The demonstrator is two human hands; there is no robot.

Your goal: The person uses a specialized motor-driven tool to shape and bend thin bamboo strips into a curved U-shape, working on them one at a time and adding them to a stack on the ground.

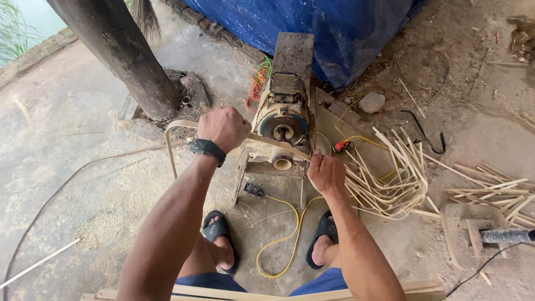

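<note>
Tarp: blue sheet (312,28) hangs behind the work.
Machine: small motor-driven roller machine (284,120) stands on the ground before the seated person.
Strip: bent bamboo strip (177,124) runs across the machine's front.
Left hand (224,128): fist closed round the strip.
Right hand (326,174): clenched on the strip's other end, beside a pile of curved strips (390,178).

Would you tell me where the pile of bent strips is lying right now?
In the head view, the pile of bent strips lies on the ground right of the motor machine, just beyond the right hand.
</note>
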